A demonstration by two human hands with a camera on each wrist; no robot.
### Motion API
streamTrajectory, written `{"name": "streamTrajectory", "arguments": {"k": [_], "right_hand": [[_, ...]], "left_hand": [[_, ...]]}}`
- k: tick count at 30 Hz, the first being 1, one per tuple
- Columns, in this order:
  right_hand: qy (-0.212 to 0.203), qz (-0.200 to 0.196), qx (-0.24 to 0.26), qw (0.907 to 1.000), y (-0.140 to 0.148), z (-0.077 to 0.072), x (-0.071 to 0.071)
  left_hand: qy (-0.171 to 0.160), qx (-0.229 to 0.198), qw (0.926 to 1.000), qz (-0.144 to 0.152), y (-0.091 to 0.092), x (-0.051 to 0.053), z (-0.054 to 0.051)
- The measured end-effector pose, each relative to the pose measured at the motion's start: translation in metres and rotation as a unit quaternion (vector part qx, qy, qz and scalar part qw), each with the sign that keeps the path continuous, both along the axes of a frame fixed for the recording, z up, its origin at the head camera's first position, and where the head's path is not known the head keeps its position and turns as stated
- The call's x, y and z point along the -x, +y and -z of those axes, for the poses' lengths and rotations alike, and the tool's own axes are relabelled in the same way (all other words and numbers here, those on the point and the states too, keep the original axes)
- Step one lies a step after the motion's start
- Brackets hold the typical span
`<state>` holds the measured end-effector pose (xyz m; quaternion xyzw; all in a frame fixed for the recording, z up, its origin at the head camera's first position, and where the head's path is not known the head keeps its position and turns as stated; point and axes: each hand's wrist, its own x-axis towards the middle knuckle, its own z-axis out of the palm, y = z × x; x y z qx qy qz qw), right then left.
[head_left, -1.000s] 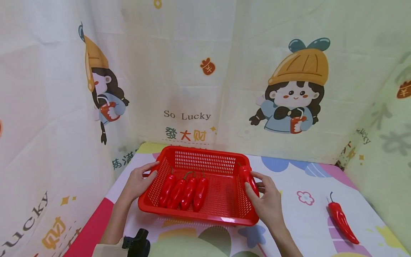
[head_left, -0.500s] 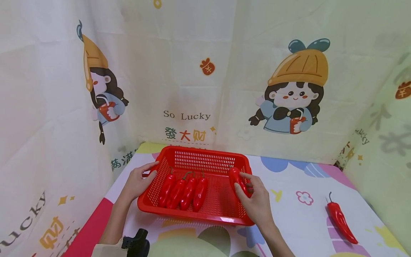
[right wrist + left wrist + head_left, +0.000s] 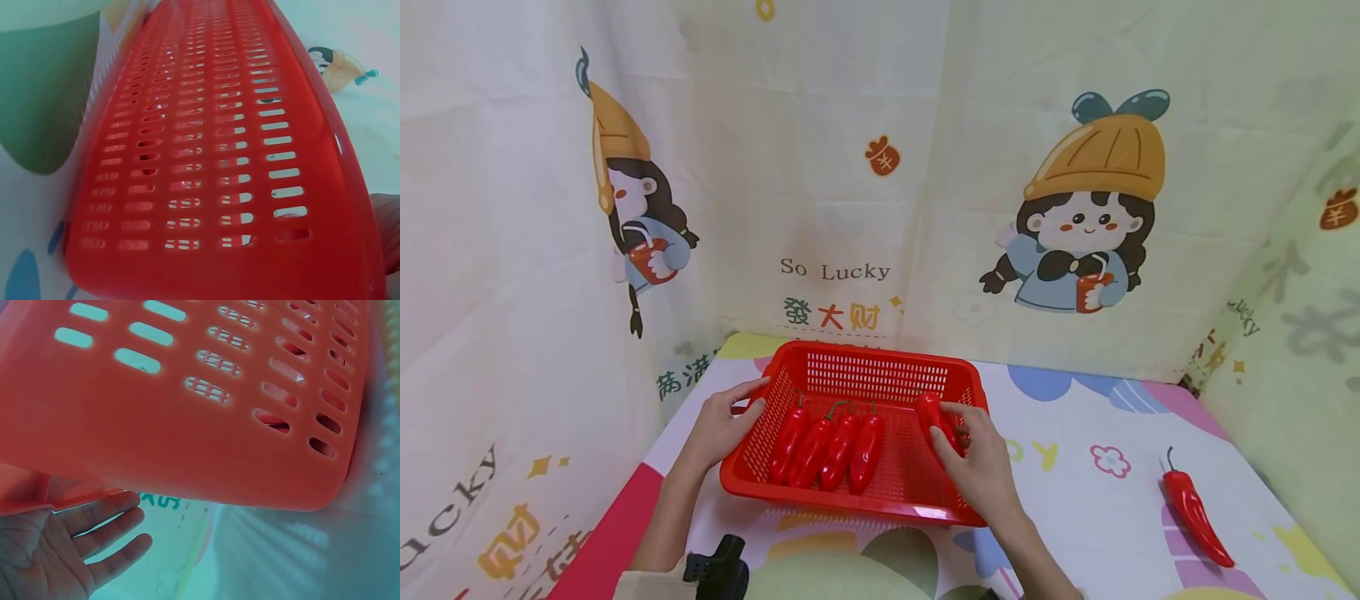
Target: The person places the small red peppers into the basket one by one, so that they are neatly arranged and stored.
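Observation:
A red plastic basket stands on the table. Several glossy red chili peppers with green stems lie side by side in its left half. My left hand holds the basket's left rim; in the left wrist view its thumb is hidden and several fingers stretch out below the rim. Inside the basket, my right hand pinches another red chili pepper between thumb and fingers, over the right half, tilted. From the right wrist view, the basket wall hides most of this hand.
One more red chili pepper lies on the printed tablecloth to the right of the basket. Cartoon-printed cloth walls enclose the table at the back and sides. A black wrist device sits at the left sleeve.
My right hand has carried the chili pepper leftward from the basket's right wall toward its middle. The left hand and the basket have stayed in place.

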<state>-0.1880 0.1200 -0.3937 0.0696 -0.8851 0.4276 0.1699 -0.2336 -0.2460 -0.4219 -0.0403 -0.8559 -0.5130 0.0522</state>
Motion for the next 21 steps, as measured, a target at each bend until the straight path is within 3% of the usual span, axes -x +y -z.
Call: {"name": "streamTrajectory", "arguments": {"k": [16, 21], "right_hand": [[-0.022, 0.003, -0.054, 0.9983, -0.013, 0.004, 0.011], [-0.040, -0.021, -0.051, 0.9977, -0.014, 0.006, 0.013]], "left_hand": [[-0.003, -0.008, 1.0000, -0.001, 0.001, -0.001, 0.001], [-0.003, -0.004, 1.0000, -0.005, 0.001, -0.001, 0.002]]}}
